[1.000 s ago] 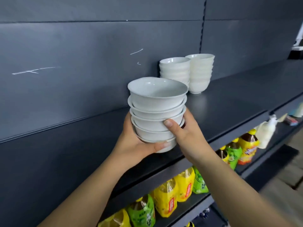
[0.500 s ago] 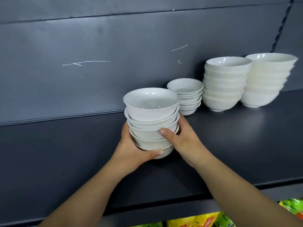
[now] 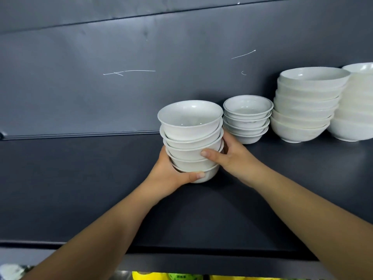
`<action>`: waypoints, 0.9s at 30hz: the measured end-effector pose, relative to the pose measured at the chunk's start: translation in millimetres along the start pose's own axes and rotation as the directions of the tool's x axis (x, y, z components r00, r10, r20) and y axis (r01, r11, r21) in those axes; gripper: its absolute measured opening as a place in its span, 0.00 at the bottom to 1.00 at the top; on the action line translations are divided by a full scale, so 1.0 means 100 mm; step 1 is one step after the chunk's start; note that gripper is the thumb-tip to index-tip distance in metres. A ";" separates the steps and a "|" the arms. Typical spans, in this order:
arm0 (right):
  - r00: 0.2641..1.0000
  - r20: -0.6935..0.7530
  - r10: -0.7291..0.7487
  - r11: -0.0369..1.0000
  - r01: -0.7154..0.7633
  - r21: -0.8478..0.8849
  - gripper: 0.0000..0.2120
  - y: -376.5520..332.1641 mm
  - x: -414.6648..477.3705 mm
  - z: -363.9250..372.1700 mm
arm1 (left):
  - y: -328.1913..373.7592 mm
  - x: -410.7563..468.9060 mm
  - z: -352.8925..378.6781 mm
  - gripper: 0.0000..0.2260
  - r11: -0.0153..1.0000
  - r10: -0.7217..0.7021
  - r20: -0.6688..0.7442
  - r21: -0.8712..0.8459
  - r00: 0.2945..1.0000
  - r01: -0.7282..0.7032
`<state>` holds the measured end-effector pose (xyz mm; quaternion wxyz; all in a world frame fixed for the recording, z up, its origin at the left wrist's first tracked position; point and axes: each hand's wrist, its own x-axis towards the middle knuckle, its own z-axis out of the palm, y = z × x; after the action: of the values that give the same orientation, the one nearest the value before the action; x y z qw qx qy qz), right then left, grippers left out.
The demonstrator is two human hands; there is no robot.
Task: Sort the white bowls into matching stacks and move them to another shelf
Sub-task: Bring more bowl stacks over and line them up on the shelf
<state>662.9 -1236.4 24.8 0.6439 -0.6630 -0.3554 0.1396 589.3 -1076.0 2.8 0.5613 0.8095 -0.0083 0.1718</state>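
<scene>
A stack of several deep white bowls (image 3: 191, 136) stands low over the dark shelf (image 3: 80, 188), held from both sides. My left hand (image 3: 171, 174) cups its base, thumb across the bottom bowl. My right hand (image 3: 232, 156) grips the right side, thumb on the middle bowls. Just right of it sits a short stack of small rimmed bowls (image 3: 247, 120). Farther right stands a stack of wide bowls (image 3: 304, 106), and another wide stack (image 3: 357, 110) is cut off by the frame edge. Whether the held stack touches the shelf is hidden by my hands.
The dark back panel (image 3: 141, 87) rises behind the bowls, with white scratches on it. Bare shelf surface stretches to the left of the held stack. Yellow and green packages (image 3: 171, 276) show on a lower shelf under the front edge.
The held stack has moved deeper onto the shelf and lower, close beside the small rimmed stack. The view has shifted so the wide stacks sit at the right edge.
</scene>
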 end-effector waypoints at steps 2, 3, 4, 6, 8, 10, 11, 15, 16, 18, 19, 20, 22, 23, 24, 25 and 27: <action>1.000 -0.015 -0.012 1.000 0.012 0.013 0.33 0.02 0.00 0.01 | 0.01 0.00 0.01 0.42 1.000 -0.010 0.017 -0.002 1.000 0.011; 1.000 -0.019 -0.014 1.000 0.014 0.012 0.33 0.02 -0.01 0.01 | 0.02 0.00 0.00 0.41 1.000 -0.012 0.011 -0.001 1.000 0.012; 1.000 -0.022 -0.013 1.000 0.013 0.010 0.32 0.02 -0.03 0.00 | 0.02 -0.01 0.01 0.42 1.000 -0.011 0.006 0.001 1.000 0.011; 1.000 -0.028 0.001 1.000 -0.001 0.004 0.32 0.03 -0.07 -0.04 | 0.02 -0.01 0.03 0.43 1.000 -0.015 0.007 0.003 1.000 0.015; 0.999 -0.044 0.018 1.000 -0.018 0.005 0.29 0.01 -0.12 -0.08 | 0.03 -0.02 0.08 0.45 1.000 -0.029 0.003 0.008 1.000 0.029; 0.998 -0.057 0.009 1.000 -0.009 -0.003 0.27 -0.02 -0.18 -0.16 | 0.06 -0.03 0.16 0.45 0.999 -0.031 0.015 0.020 0.999 0.031; 0.998 -0.064 0.009 1.000 -0.010 -0.006 0.27 -0.02 -0.21 -0.21 | 0.09 -0.02 0.21 0.46 0.999 -0.035 0.023 0.022 0.999 0.034; 0.996 -0.086 0.006 1.000 -0.008 -0.017 0.30 0.02 -0.40 -0.55 | 0.23 -0.05 0.59 0.44 1.000 -0.017 0.031 -0.007 0.999 0.017; 0.997 -0.080 0.006 1.000 -0.008 -0.029 0.30 0.03 -0.47 -0.65 | 0.27 -0.06 0.72 0.43 1.000 -0.018 0.027 -0.019 0.999 0.019; 0.998 -0.066 0.001 1.000 -0.003 -0.029 0.30 0.00 -0.62 -0.90 | 0.37 -0.07 1.01 0.42 0.999 -0.010 0.024 -0.039 1.000 0.011; 0.998 -0.061 -0.008 1.000 0.007 -0.025 0.29 0.00 -0.69 -1.04 | 0.41 -0.05 1.15 0.41 0.999 -0.001 0.024 -0.046 1.000 0.002; 0.998 -0.060 -0.007 1.000 0.006 -0.019 0.28 -0.01 -0.78 -1.19 | 0.46 -0.04 1.32 0.41 0.998 -0.002 0.024 -0.057 1.000 0.003; 0.998 -0.070 -0.002 1.000 0.001 -0.011 0.27 -0.02 -0.91 -1.46 | 0.55 -0.01 1.61 0.42 0.997 -0.017 0.014 -0.074 1.000 0.018; 0.997 -0.075 -0.003 1.000 0.002 -0.018 0.26 -0.02 -0.98 -1.62 | 0.60 0.01 1.77 0.41 0.997 -0.017 0.011 -0.080 1.000 0.018; 0.997 -0.078 -0.003 1.000 0.001 -0.028 0.27 -0.03 -1.04 -1.75 | 0.64 0.03 1.91 0.41 0.997 -0.019 0.013 -0.079 1.000 0.020; 0.997 -0.080 -0.001 0.999 -0.002 -0.034 0.28 -0.02 -1.10 -1.88 | 0.69 0.05 2.05 0.42 0.997 -0.027 0.019 -0.076 0.999 0.029; 0.995 -0.096 0.003 0.999 -0.007 -0.039 0.27 -0.02 -1.22 -2.09 | 0.75 0.09 2.29 0.45 0.996 -0.031 0.040 -0.083 0.999 0.034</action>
<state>710.5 -1473.5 21.5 0.6469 -0.6823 -0.3250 0.1021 643.3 -1310.7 2.1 0.5972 0.7885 -0.0130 0.1465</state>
